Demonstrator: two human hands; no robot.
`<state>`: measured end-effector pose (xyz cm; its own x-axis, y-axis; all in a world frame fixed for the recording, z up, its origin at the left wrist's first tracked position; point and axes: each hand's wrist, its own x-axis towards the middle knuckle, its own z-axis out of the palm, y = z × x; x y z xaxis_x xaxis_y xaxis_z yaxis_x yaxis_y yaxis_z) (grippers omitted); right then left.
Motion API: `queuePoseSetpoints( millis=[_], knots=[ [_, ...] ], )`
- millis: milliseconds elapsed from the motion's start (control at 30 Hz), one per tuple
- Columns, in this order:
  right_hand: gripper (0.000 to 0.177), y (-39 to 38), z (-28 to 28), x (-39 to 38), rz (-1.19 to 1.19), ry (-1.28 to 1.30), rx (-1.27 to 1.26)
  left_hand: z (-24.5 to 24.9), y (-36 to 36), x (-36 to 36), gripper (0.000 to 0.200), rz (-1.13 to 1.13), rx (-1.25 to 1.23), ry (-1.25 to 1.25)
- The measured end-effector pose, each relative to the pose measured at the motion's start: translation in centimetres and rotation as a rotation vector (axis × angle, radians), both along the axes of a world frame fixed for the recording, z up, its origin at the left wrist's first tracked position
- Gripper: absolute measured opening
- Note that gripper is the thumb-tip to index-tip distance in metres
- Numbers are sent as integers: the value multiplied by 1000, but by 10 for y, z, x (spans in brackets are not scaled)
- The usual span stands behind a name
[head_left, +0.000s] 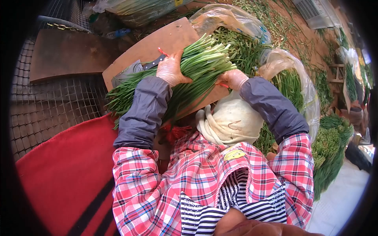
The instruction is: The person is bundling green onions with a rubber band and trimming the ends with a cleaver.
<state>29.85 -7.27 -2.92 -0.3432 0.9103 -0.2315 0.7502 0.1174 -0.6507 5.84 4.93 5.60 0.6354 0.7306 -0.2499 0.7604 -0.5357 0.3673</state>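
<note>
A large bunch of long green stalks (197, 65) lies across a brown board (173, 33), its pale cut ends pointing to the upper right. My left hand (170, 70), in a thin clear glove, rests on top of the bunch with the thumb apart from the fingers. Beside it on the board is a cleaver (132, 70) with a dark handle, and a bit of red tie shows there. At the cut ends, my right hand (233, 78), gloved too, has its fingers closed around a red tie (224, 85) under the bunch.
Plastic bags of green stalks (289, 82) stand to the right, with a piled heap of bunches (330, 145) beyond. A white crate (317, 13) is at the upper right. Wire mesh (51, 102) and a red cloth (67, 169) are on the left.
</note>
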Motion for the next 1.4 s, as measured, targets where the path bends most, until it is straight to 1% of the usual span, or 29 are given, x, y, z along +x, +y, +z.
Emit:
queuePoseSetpoints(
  millis=[100, 200, 267, 300, 367, 467, 567, 600, 700, 733, 767, 833, 900, 933, 967, 1033, 1067, 1100, 1133, 1167, 1233, 1267, 1367, 1400],
  knots=[
    [14, -9, 13, -6, -53, 36, 28, 1, -1, 2, 102, 5, 12, 18],
    [15, -9, 58, -30, -21, 104, 197, 9, -2, 7, 101, 35, -29, 20],
    [15, -7, 74, -49, -4, 83, 199, 13, -2, 10, 100, 71, -86, -3],
    [16, -7, 79, -57, 0, 72, 201, 13, -3, 11, 99, 72, -81, 2],
    [16, -3, 79, -70, -80, 136, 289, 14, -4, 14, 98, 77, -68, 12],
    [20, 13, 77, -66, -180, 178, 422, 14, -10, 20, 97, 90, 0, 55],
    [17, 19, 88, -58, -250, 49, 618, 10, -12, 20, 96, 66, 42, 45],
    [12, 19, 100, -61, -262, -44, 581, 7, -13, 19, 96, 57, 63, 44],
    [9, 44, 120, -63, -43, -248, 643, 13, -21, 20, 95, 45, 106, 63],
    [5, 56, 122, -61, 13, -264, 546, 17, -27, 19, 94, 33, 137, 60],
    [8, 71, 121, -56, 87, -219, 521, 16, -31, 16, 94, 42, 142, 23],
    [11, 95, 112, -57, 164, -194, 365, 20, -32, 10, 96, 43, 92, -7],
    [16, 113, 97, -59, 146, -241, 38, 22, -37, 12, 94, 48, 113, -10],
    [17, 116, 95, -58, 138, -244, -75, 23, -38, 11, 93, 49, 120, -12],
    [19, 120, 91, -57, 126, -252, -185, 22, -37, 10, 92, 37, 80, -85],
    [22, 113, 99, -61, 119, -234, -299, 25, -34, 0, 89, 18, -5, -237],
    [28, 112, 97, -62, 152, -244, -218, 31, -25, -16, 74, 134, -377, -505],
    [33, 112, 89, -56, 173, -254, -153, 21, -22, -15, 51, 239, -276, -612],
    [39, 107, 87, -56, 196, -267, -85, 11, -19, -16, 41, 409, -213, -570],
    [39, 103, 86, -57, 198, -254, -102, 1, -13, -17, 31, 578, -150, -524],
    [39, 97, 95, -60, 196, -230, -131, -27, -2, -19, 22, 579, 33, -402],
    [22, 96, 101, -66, 145, -215, -270, -38, 2, -21, 19, 578, 123, -339],
    [41, 77, 74, -66, 98, -211, 100, -32, 0, -9, 19, 670, 68, -266],
    [39, 78, 84, -69, 106, -229, -64, -33, 1, -8, 19, 650, 66, -221]
  ],
)
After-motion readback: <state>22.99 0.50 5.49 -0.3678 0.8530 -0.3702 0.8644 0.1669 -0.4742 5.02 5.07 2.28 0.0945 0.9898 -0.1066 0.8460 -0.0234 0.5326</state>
